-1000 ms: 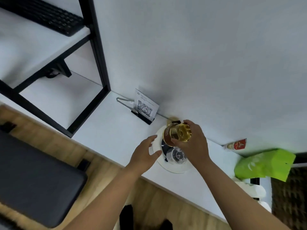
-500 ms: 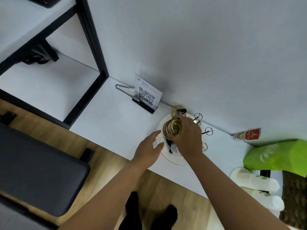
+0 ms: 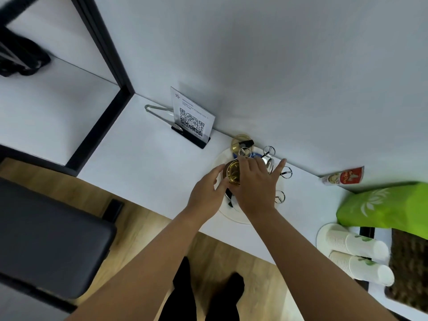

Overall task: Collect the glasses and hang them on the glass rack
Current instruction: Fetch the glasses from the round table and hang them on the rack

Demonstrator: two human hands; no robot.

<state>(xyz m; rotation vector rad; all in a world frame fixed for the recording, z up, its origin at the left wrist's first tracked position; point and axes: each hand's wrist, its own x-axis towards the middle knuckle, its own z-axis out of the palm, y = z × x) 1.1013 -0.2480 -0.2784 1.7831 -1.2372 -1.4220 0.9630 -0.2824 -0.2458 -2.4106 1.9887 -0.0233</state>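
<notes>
A gold-tinted glass [image 3: 233, 173] sits over the left side of the glass rack. The rack's wire arms end in rings [image 3: 286, 172] and it stands on a round white tray [image 3: 231, 215] against the wall. My right hand [image 3: 254, 186] grips the glass from the right with thumb and curled fingers, one finger stretched out toward the wall. My left hand [image 3: 206, 191] reaches in from the left, its straight fingertips touching the glass. A second gold piece [image 3: 240, 142] stands behind the rack. The rack's centre is hidden under my hands.
On the white counter [image 3: 143, 158] are a QR-code sign [image 3: 192, 119], metal tongs [image 3: 157, 110], a red-and-white sachet [image 3: 342, 178], a green bag [image 3: 382, 207] and stacked paper cups [image 3: 356, 244]. A black shelf frame [image 3: 108, 54] rises at left; a dark seat [image 3: 46, 237] is below.
My right hand has lowered the gold glass from above the tray down onto the rack's left side. My left hand has closed in and now touches the glass.
</notes>
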